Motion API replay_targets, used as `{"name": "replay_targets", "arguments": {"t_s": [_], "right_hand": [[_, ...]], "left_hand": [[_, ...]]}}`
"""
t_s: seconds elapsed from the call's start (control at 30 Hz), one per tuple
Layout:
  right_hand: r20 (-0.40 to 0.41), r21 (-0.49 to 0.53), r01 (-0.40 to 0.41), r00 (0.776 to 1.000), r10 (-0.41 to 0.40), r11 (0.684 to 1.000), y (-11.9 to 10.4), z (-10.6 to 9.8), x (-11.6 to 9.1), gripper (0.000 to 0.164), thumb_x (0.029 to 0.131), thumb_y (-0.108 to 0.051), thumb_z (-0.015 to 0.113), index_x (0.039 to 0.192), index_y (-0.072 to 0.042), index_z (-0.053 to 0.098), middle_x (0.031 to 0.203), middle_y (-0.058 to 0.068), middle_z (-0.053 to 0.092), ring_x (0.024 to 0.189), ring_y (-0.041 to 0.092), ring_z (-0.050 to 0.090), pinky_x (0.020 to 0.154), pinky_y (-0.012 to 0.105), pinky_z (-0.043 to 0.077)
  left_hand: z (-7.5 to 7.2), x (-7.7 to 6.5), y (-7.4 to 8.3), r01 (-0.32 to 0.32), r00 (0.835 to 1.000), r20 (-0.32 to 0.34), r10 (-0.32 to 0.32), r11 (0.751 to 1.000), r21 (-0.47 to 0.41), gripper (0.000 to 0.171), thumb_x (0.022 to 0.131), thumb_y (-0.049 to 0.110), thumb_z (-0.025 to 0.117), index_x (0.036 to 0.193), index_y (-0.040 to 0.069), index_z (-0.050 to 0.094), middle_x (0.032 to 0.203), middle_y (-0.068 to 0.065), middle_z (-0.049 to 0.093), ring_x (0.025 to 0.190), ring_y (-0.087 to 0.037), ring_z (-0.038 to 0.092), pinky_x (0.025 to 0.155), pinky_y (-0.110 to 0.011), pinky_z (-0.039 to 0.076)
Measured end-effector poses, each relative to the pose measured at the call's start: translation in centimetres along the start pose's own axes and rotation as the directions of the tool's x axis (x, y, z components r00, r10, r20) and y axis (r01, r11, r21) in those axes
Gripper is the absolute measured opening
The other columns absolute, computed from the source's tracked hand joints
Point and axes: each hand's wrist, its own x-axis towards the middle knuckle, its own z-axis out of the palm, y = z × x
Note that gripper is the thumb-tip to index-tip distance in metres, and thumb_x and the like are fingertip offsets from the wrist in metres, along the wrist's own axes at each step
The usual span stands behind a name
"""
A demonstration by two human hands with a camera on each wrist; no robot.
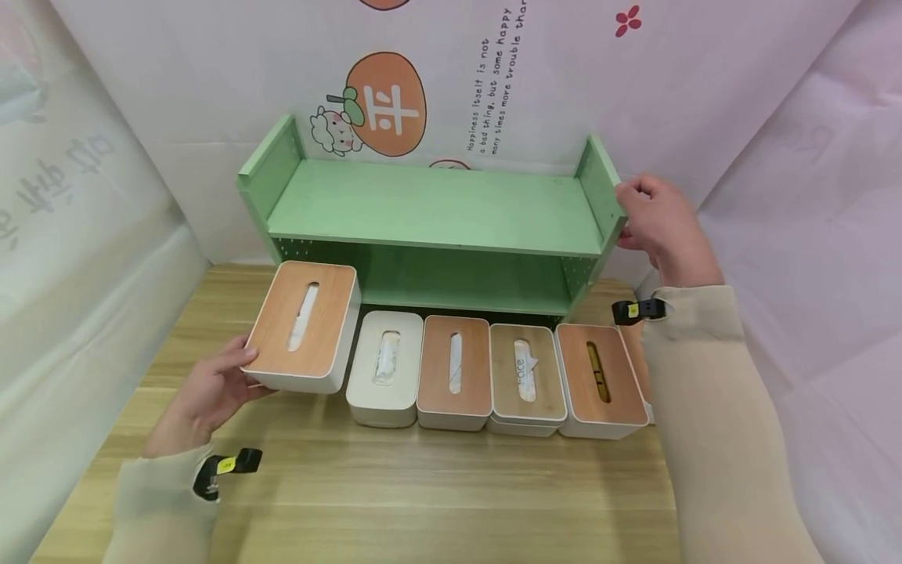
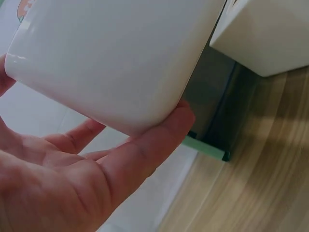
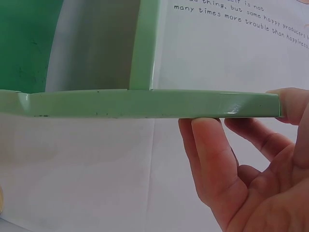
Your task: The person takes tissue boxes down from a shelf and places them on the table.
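Note:
My left hand [image 1: 218,385] grips a white tissue box [image 1: 301,325] with a wood-look lid at its lower left corner, thumb on the lid's edge. In the left wrist view, the fingers [image 2: 164,133] of that hand lie under the glossy white body of the box, above the wood table. At the right end of a green two-tier shelf [image 1: 437,207], my right hand [image 1: 662,227] holds the upright side panel. The right wrist view shows the thumb over the panel's end [image 3: 270,104], with fingers [image 3: 212,150] against its outer face.
In front of the shelf stands a row of tissue boxes: an all-white one [image 1: 362,384], then wood-lidded ones [image 1: 437,368], the last partly behind my right sleeve [image 1: 705,376]. They sit on a wood-grain table [image 1: 423,501]. Printed white cloth [image 1: 528,94] hangs behind and at both sides.

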Motion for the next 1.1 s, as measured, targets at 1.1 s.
{"name": "replay_targets", "arguments": {"t_s": [1.1], "right_hand": [[-0.005, 0.009, -0.001, 1.0, 0.002, 1.0, -0.1, -0.1, -0.1, 0.049, 0.1, -0.055, 0.044, 0.128, -0.015, 0.053, 0.145, 0.01, 0.039, 0.093, 0.026, 0.061, 0.076, 0.032, 0.056]], "left_hand": [[-2.7, 1.4, -5.7, 0.17, 0.985, -0.054, -0.165, 0.98, 0.107, 0.068, 0.106, 0.019, 0.051, 0.156, -0.003, 0.01, 0.149, -0.026, 0.028, 0.108, -0.018, 0.058, 0.092, -0.042, 0.048]]}}
